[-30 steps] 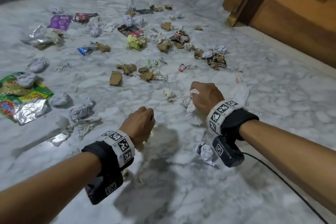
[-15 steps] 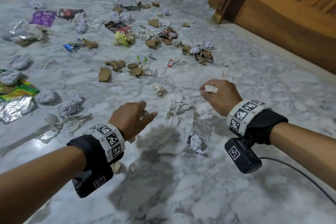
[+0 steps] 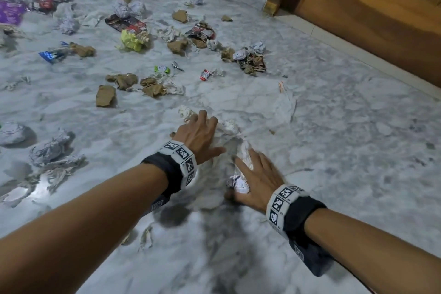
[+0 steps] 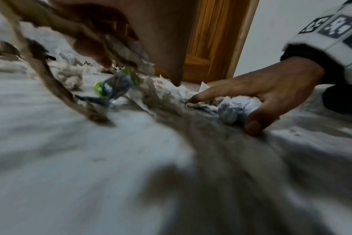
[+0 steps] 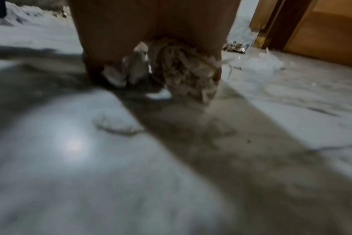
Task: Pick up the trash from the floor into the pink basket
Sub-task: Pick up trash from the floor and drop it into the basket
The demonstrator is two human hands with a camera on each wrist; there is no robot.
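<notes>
— Lying right under the right hand (image 3: pixel 259 180): a crumpled white paper ball (image 3: pixel 239 185), on the floor (image 3: pixel 358 150), thumb on one side & fingers spread past it over a clear plastic wrap (image 3: pixel 245 153). Fingers look straight, not clamped on the ball yet.

— And the left hand (image 3: pixel 199 137)?

— Just ahead-left of the right one, palm down, fingers splayed over white paper scraps (image 3: pixel 229 125). From the left wrist view smth crumpled sits under the palm, but it's blurred, can't tell if it's gripped. Another small white wad (image 3: pixel 186 111) touches its fingertips.

— Hands together or apart?

— Close, not touching; the wrap lies btw them.

— Beyond the hands?

— Brown paper bits (image 3: pixel 106 95), a yellow wad (image 3: pixel 130 40), dark snack wrappers (image 3: pixel 125 22), more paper balls left of the left arm (image 3: pixel 49 148). Wooden door (image 3: pixel 370 19) far right of the right hand. Pink basket: not in view.
</notes>
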